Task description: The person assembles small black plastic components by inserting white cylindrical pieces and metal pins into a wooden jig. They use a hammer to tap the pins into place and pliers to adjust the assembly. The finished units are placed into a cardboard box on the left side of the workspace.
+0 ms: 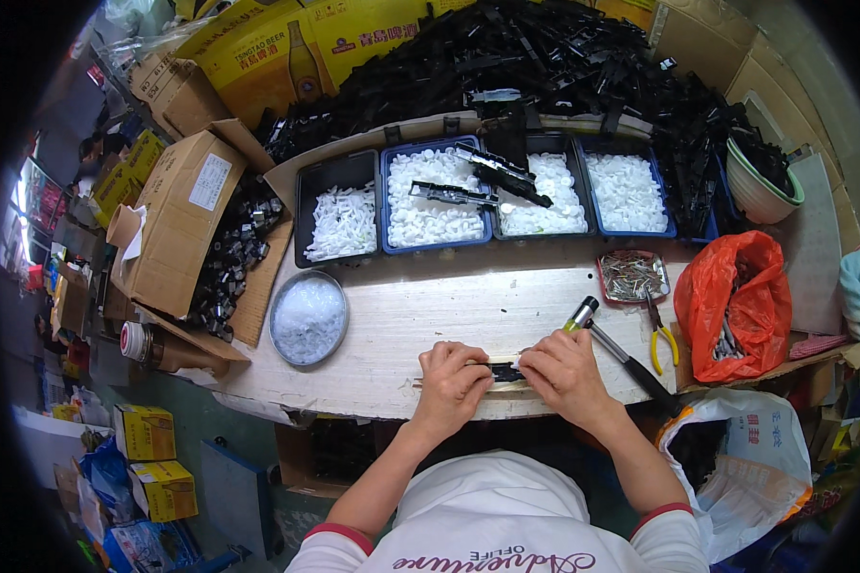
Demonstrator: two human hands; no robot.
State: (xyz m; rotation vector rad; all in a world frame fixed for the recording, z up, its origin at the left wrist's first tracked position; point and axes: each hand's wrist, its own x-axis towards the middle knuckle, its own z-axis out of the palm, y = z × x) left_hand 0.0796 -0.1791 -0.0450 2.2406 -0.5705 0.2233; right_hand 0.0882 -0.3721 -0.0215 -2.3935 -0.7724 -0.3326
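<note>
At the front edge of the worktable, a black plastic part [508,371] lies between my hands in a pale wooden strip or holder. My left hand [452,384] is closed at its left end, with thumb and fingers pressed together. On the other end, my right hand [566,374] pinches with its fingertips; a small pale bit shows near them, too small to name. The fingers partly hide the part. Just beyond my right hand lies a hammer [640,371] with a black grip. Yellow-handled pliers [661,346] rest to its right.
Bins of small white plastic pieces [631,194] line the back, with long black parts [454,194] across two. A round dish [309,318] stands left, a red tray of pins [633,276] right. A red plastic bag [736,310], cardboard box [177,224] and heaped black parts [545,62] surround the table.
</note>
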